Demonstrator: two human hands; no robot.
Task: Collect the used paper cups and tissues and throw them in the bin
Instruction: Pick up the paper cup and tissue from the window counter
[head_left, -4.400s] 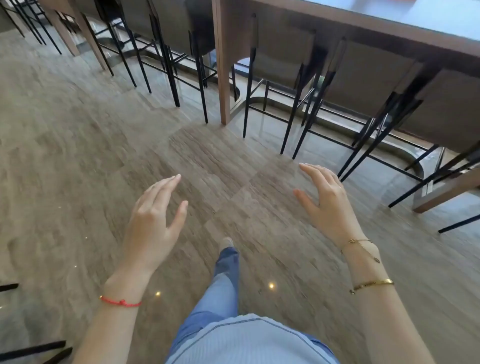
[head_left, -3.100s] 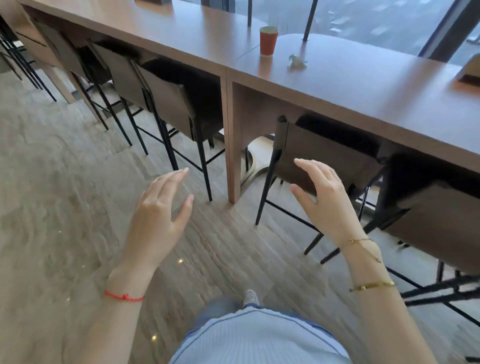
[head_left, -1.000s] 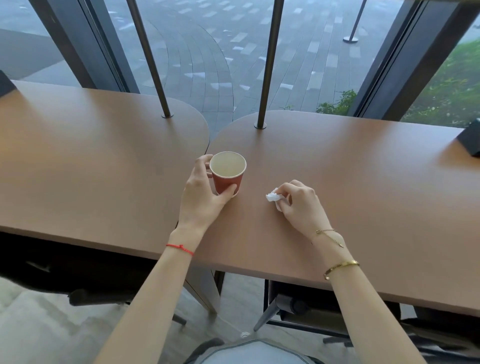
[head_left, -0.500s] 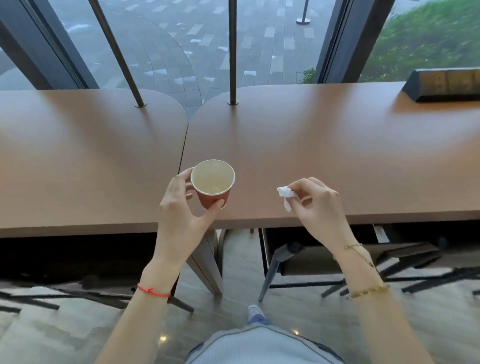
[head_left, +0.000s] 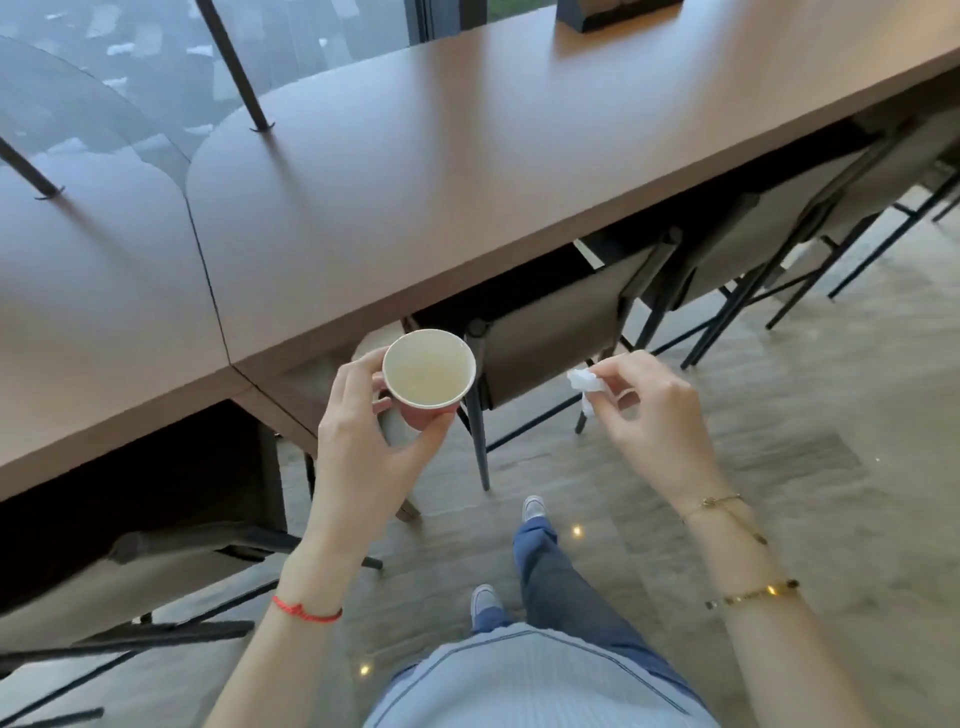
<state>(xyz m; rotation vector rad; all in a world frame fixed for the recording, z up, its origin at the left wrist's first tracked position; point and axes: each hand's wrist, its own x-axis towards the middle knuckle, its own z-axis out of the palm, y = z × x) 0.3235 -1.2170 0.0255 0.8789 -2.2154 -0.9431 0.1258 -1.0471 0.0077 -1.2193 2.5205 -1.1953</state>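
Below the table (head_left: 467, 171) edge, over the floor, the left hand (head_left: 363, 441) grips the cup (head_left: 428, 371) upright by its wall, thumb and fingers curled round it. The right hand (head_left: 654, 410) pinches the tissue (head_left: 587, 384) between fingertips, part of it hanging loose. No bin is in view. Risks: any dregs, not discernible here, may spill if the cup tilts while carried; the lightly pinched tissue may slip to the floor; the chair (head_left: 550, 332) just ahead may catch a foot.

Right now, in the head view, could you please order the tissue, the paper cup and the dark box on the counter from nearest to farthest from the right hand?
1. Tissue, pinched by the right hand.
2. Paper cup, leftward, gripped by the left hand.
3. Dark box, far counter end.
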